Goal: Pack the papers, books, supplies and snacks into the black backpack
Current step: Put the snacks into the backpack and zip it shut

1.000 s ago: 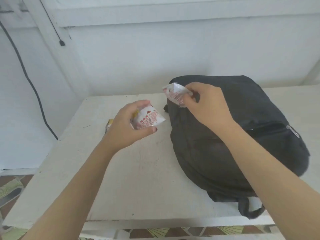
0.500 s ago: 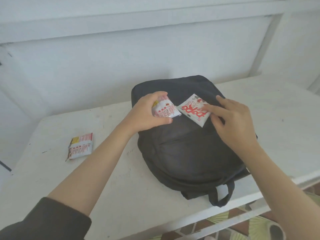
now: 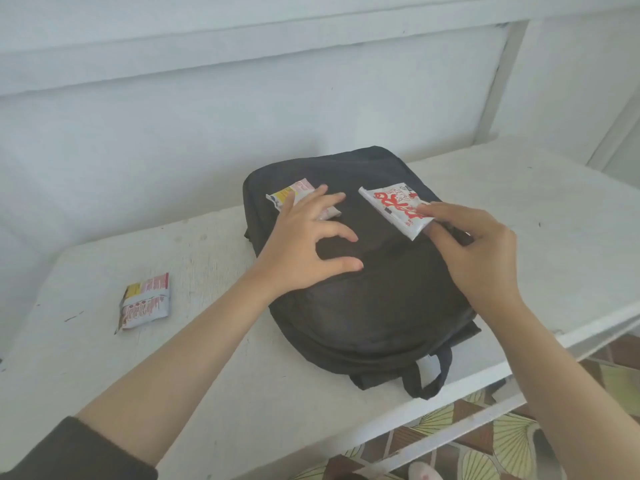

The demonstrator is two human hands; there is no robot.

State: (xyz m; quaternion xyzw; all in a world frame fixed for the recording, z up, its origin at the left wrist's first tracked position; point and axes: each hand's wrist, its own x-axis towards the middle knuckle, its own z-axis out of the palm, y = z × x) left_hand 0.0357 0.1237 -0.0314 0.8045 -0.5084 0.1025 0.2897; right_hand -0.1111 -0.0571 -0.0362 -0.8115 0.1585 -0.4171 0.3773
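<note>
The black backpack [image 3: 363, 306] lies flat on the white table [image 3: 173, 393], its carry loop toward me. One white and yellow snack packet [image 3: 291, 195] rests on the bag's far left corner, partly under the fingers of my left hand [image 3: 304, 247], which is spread over the bag's top. My right hand [image 3: 478, 258] pinches the near corner of a white snack packet with red lettering [image 3: 391, 206], held just over the bag's far right side. The bag's zips look closed from here.
A third snack packet [image 3: 145, 301] lies on the table to the left of the bag. A white wall stands close behind the table. Patterned floor tiles [image 3: 502, 441] show beyond the table's near edge.
My left hand has let go of its packet on the bag's far left corner and spread its fingers. My right hand has carried the red-lettered packet a little to the right.
</note>
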